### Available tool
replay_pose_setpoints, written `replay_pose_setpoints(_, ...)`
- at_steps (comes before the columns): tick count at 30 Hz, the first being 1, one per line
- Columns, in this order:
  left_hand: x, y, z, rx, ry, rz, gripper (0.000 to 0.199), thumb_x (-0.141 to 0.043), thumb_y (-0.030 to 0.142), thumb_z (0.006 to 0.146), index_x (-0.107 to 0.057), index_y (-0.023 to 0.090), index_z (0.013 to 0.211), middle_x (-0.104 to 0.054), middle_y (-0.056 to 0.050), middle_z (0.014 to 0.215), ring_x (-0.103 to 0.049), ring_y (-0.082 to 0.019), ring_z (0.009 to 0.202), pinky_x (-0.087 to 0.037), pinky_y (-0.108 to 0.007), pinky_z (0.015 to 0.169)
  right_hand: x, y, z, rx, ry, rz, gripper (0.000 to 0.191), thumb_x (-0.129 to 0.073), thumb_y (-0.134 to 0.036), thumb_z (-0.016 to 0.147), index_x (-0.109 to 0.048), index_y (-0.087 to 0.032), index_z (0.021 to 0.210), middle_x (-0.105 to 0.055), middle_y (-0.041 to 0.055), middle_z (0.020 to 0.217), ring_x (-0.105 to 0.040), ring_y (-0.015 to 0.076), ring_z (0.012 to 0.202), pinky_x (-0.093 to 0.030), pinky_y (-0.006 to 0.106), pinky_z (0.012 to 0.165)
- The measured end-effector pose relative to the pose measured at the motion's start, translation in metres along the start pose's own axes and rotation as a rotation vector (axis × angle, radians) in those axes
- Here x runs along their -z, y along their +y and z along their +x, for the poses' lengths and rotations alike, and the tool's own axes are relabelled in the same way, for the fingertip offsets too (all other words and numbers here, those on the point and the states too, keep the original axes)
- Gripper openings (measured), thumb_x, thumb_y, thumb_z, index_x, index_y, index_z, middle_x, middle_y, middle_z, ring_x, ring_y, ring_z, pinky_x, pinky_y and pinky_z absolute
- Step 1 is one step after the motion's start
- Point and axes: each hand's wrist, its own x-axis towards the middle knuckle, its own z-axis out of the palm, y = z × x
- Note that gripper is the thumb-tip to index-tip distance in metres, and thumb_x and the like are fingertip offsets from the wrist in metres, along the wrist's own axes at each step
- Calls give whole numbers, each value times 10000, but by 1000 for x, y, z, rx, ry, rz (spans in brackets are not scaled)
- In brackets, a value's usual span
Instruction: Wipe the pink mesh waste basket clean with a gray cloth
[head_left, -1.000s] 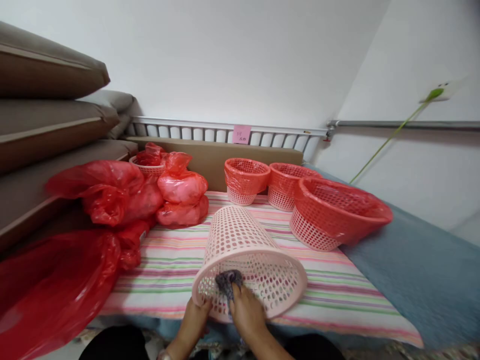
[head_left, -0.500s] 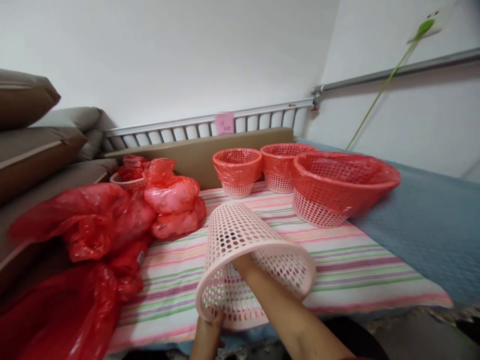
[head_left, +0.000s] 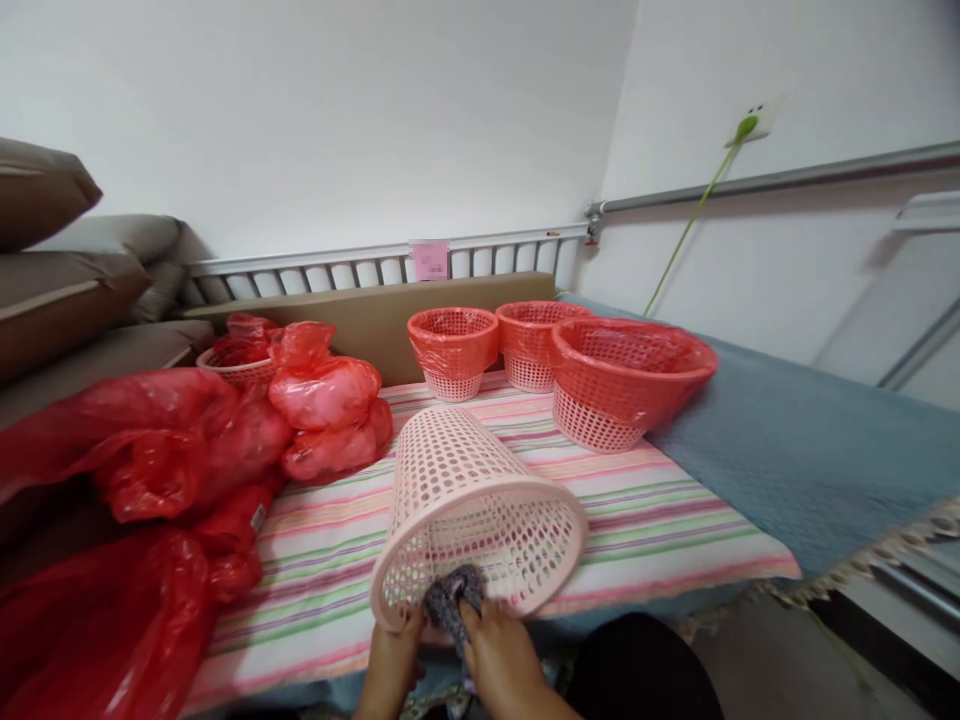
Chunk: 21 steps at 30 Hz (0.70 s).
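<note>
A pale pink perforated basket (head_left: 457, 460) lies on its side on the striped cloth (head_left: 645, 500), its mouth facing me. My left hand (head_left: 399, 640) grips the lower left of the basket's rim. At the basket's mouth, my right hand (head_left: 496, 640) is closed on a dark grey cloth (head_left: 454, 595), which sits just inside the lower rim. The cloth hides part of the fingers.
Three baskets lined with red bags, a small one (head_left: 453, 345), another (head_left: 534, 345) and a wider one (head_left: 622, 375), stand behind. Filled red bags (head_left: 326, 400) lie at the left beside stacked brown cushions (head_left: 67, 290). A blue cover (head_left: 810, 430) spreads at the right.
My right hand has come back from deep inside the basket to its mouth, and the grey cloth now shows. The view has shifted a little to the right.
</note>
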Motion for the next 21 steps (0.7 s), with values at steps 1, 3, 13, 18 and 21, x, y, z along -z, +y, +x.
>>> replay_pose_setpoints(1, 0, 1, -1, 0, 16, 5, 290, -647, 471, 703, -586, 191, 748, -615, -1, 639, -498, -117, 371, -350, -228, 355, 2, 0, -2, 7, -6, 7, 436, -454, -116, 788, -616, -177, 1189, -659, 161, 1091, -627, 288, 993, -454, 376, 873)
replay_pose_setpoints(3, 1, 1, -3, 7, 53, 16, 286, -619, 472, 723, -568, 192, 756, -604, 6, 611, -491, -123, 355, -352, -235, 354, 8, 2, -4, 25, -12, 30, 410, -466, -139, 785, -631, -186, 1157, -666, 150, 1083, -628, 286, 991, -454, 376, 869)
replay_pose_setpoints(13, 1, -16, 4, -10, 74, -26, 168, -557, 342, 722, -530, 188, 784, -615, -36, 745, -618, -206, 625, -447, -243, 399, 15, 10, 26, -87, 81, -102, 403, -438, -131, 826, -618, -137, 1187, -684, 165, 968, -657, 286, 894, -477, 352, 759)
replay_pose_setpoints(18, 0, -24, 10, -33, 37, -8, 157, -550, 332, 728, -523, 179, 751, -581, -17, 696, -547, -156, 521, -412, -223, 368, 20, 3, 79, -98, 123, 35, 332, -440, -98, 828, -670, -123, 1066, -688, 173, 966, -652, 288, 924, -473, 371, 811)
replay_pose_setpoints(21, 2, -24, 7, -26, 34, -20, 236, -539, 383, 735, -550, 168, 831, -622, -54, 784, -591, -189, 595, -439, -237, 381, 31, 0, 118, -88, 202, 119, 393, -385, -200, 910, -557, -177, 1262, -620, 149, 1208, -560, 273, 1140, -409, 403, 962)
